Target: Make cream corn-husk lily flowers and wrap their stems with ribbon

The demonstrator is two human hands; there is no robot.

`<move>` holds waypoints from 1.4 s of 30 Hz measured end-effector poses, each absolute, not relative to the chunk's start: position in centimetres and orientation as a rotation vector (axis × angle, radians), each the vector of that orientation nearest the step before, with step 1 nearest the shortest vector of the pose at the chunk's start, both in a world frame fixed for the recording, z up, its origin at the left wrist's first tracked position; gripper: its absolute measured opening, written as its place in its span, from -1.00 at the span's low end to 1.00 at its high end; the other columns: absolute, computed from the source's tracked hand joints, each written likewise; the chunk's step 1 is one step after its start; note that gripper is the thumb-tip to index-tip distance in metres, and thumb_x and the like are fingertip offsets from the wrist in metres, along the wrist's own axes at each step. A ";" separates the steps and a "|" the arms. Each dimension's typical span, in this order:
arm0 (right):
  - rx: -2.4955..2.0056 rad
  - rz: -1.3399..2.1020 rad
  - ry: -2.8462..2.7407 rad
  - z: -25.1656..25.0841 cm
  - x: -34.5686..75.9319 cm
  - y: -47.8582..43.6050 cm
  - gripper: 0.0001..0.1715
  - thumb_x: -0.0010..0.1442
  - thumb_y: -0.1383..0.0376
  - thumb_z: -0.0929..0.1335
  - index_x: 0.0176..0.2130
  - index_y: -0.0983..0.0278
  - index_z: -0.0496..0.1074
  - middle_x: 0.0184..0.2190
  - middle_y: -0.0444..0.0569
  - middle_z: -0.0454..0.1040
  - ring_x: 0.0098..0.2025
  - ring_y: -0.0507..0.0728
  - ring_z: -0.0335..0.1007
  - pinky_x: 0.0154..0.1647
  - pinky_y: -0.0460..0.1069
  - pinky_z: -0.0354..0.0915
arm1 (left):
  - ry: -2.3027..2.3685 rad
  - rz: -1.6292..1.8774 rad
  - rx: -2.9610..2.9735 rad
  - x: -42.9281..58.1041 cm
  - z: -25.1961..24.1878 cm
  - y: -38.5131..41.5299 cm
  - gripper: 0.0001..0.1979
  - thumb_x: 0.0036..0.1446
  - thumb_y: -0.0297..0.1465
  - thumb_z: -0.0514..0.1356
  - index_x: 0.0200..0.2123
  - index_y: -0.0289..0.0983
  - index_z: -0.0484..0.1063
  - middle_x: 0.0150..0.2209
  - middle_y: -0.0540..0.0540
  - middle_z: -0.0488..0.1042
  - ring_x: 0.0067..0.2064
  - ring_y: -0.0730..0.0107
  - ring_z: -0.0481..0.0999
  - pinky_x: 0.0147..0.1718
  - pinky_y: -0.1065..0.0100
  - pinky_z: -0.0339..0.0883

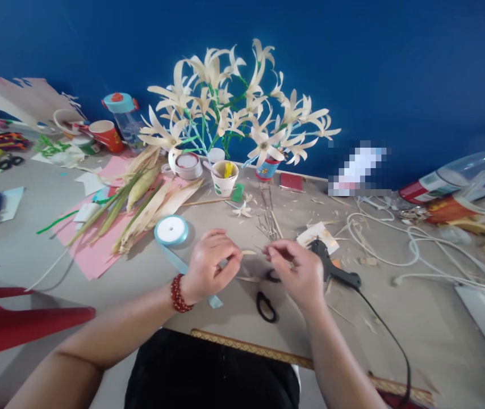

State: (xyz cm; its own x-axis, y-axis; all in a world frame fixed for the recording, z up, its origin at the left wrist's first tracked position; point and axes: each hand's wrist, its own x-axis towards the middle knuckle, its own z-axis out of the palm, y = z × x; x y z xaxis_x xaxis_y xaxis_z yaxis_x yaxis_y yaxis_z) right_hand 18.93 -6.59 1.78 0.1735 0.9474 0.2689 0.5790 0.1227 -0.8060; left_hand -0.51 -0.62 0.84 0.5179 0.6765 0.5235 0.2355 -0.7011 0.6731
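My left hand, with a red bead bracelet at the wrist, is closed in a pinch on one end of a thin pale husk strip. My right hand pinches the other end just to the right. Both hands hover over the grey table near its front edge. Black scissors lie right under them. A black glue gun rests beside my right hand. A roll of light blue ribbon sits just left of my left hand, its tail running under my wrist.
A bouquet of pale husk flowers stands at the back in a cup. Corn husks lie on pink paper at left. White cables sprawl to the right. A paper cup, a red mug, a red stool and scraps surround the spot.
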 end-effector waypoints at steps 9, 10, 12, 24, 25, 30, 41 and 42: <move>-1.478 0.720 -1.526 1.6 15.9 -6.8 -0.90 0.20 0.35 0.32 -0.36 0.24 0.43 -0.48 -0.14 0.51 -0.45 0.06 0.47 -0.42 -0.11 0.34 | 0.728 1.056 2.252 -0.3 0.9 -0.8 -0.85 0.17 -0.51 0.12 -0.45 -0.24 0.37 -0.50 0.03 0.44 -0.41 0.43 0.41 0.06 0.14 0.25; -1.489 0.720 -1.520 1.6 15.9 -6.8 -0.89 0.20 0.35 0.32 -0.38 0.24 0.42 -0.49 -0.15 0.50 -0.45 0.06 0.47 -0.42 -0.11 0.33 | 0.727 1.052 2.256 -0.2 0.9 -0.8 -0.85 0.17 -0.51 0.12 -0.45 -0.24 0.37 -0.50 0.03 0.44 -0.42 0.43 0.41 0.06 0.14 0.25; -1.509 0.712 -1.516 1.6 16.1 -6.8 -0.87 0.19 0.35 0.32 -0.41 0.23 0.40 -0.52 -0.16 0.48 -0.48 0.05 0.45 -0.43 -0.11 0.31 | 0.726 1.046 2.265 -0.2 0.9 -0.9 -0.85 0.17 -0.50 0.12 -0.45 -0.24 0.37 -0.50 0.03 0.44 -0.42 0.43 0.41 0.07 0.14 0.25; -1.524 0.639 -1.523 2.0 17.1 -6.8 -0.91 0.18 0.36 0.31 -0.28 0.25 0.43 -0.40 -0.09 0.54 -0.39 0.08 0.50 -0.36 -0.09 0.36 | 0.752 1.109 2.275 -0.4 1.0 -0.5 -0.86 0.15 -0.52 0.11 -0.44 -0.24 0.37 -0.50 0.02 0.46 -0.41 0.43 0.43 0.06 0.13 0.26; -1.514 0.650 -1.537 2.1 16.7 -6.8 -0.91 0.18 0.35 0.32 -0.28 0.25 0.44 -0.40 -0.09 0.54 -0.40 0.08 0.50 -0.36 -0.09 0.36 | 0.749 1.103 2.280 -0.4 1.0 -0.5 -0.86 0.15 -0.51 0.11 -0.45 -0.24 0.37 -0.50 0.02 0.46 -0.41 0.42 0.43 0.06 0.13 0.25; -1.539 0.606 -1.579 1.9 16.1 -6.8 -0.86 0.19 0.35 0.30 -0.41 0.24 0.40 -0.52 -0.14 0.49 -0.48 0.06 0.46 -0.43 -0.10 0.30 | 0.747 1.068 2.308 -0.2 1.0 -0.8 -0.84 0.16 -0.50 0.10 -0.46 -0.24 0.37 -0.50 0.01 0.46 -0.41 0.41 0.41 0.07 0.12 0.25; -1.335 0.583 -1.663 1.5 19.0 -6.6 -0.67 0.16 0.43 0.32 -0.06 0.21 0.44 -0.16 0.00 0.52 -0.27 0.12 0.49 -0.19 0.02 0.40 | 0.769 0.887 1.897 -0.5 0.8 -0.1 -0.82 0.14 -0.49 0.11 -0.52 -0.28 0.37 -0.54 -0.01 0.41 -0.45 0.44 0.38 -0.36 0.38 0.28; -1.277 0.613 -1.705 1.6 18.8 -6.5 -0.65 0.17 0.44 0.32 -0.04 0.20 0.44 -0.14 0.01 0.51 -0.25 0.12 0.48 -0.18 0.02 0.40 | 0.766 0.807 1.797 -0.5 0.8 -0.1 -0.81 0.13 -0.48 0.11 -0.53 -0.29 0.37 -0.55 0.00 0.40 -0.47 0.45 0.38 -0.41 0.41 0.25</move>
State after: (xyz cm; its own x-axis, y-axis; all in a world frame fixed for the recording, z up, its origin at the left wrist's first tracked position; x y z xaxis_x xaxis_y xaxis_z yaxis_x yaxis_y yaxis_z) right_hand 18.82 -6.53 1.65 -0.0706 0.9306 0.3591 0.4889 0.3461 -0.8008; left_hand -0.46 -0.05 0.75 0.5799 0.7941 0.1817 0.1405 -0.3171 0.9379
